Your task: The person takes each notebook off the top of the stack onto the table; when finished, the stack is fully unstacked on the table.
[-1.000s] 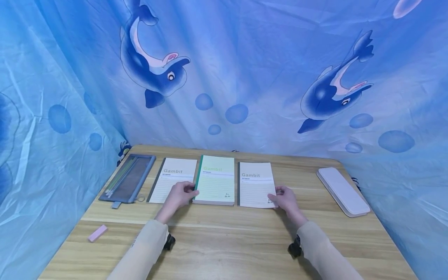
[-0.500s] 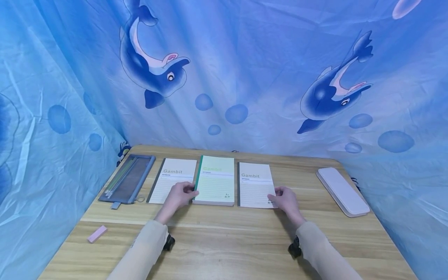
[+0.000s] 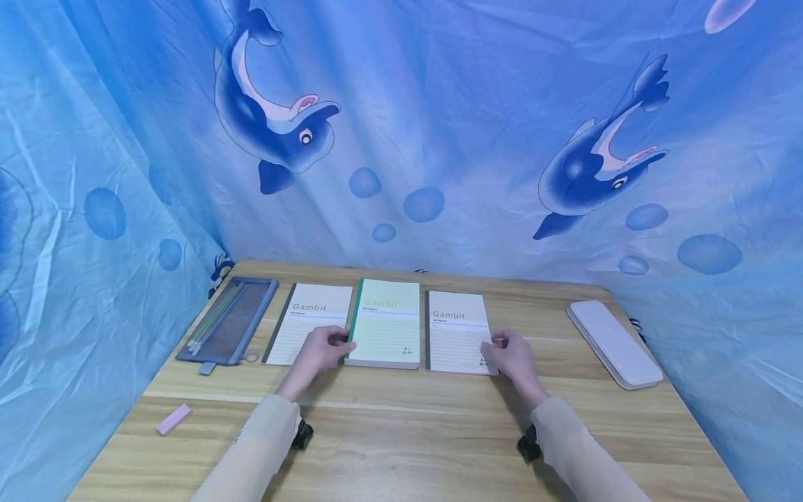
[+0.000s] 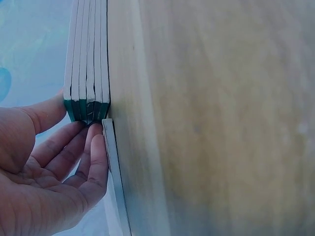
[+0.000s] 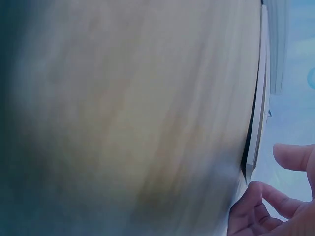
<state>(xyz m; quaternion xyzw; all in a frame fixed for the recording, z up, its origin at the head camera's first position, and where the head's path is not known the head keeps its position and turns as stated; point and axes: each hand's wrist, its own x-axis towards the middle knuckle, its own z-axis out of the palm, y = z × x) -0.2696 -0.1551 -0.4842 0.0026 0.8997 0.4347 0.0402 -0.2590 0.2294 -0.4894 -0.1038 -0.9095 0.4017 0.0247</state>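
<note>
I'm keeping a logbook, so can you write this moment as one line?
left hand: touches green notebook stack; right hand: at lower right corner of right notebook; pink eraser: front left; pencil pouch: back left

We take this for a desk laid out like a study corner: on a light wood-grain table (image 3: 401, 432) we see two white paper notebooks with dark spines (image 3: 458, 338), a stack of pale-green notebooks with green spines (image 3: 387, 324), and a blue-edged mesh pouch (image 3: 246, 324) of slim pencils (image 3: 216, 317). A blue fabric curtain (image 3: 477, 132) printed with cartoon dolphins (image 3: 293, 143) screens the table, so we cannot tell whether a home, classroom or studio lies beyond.
</note>
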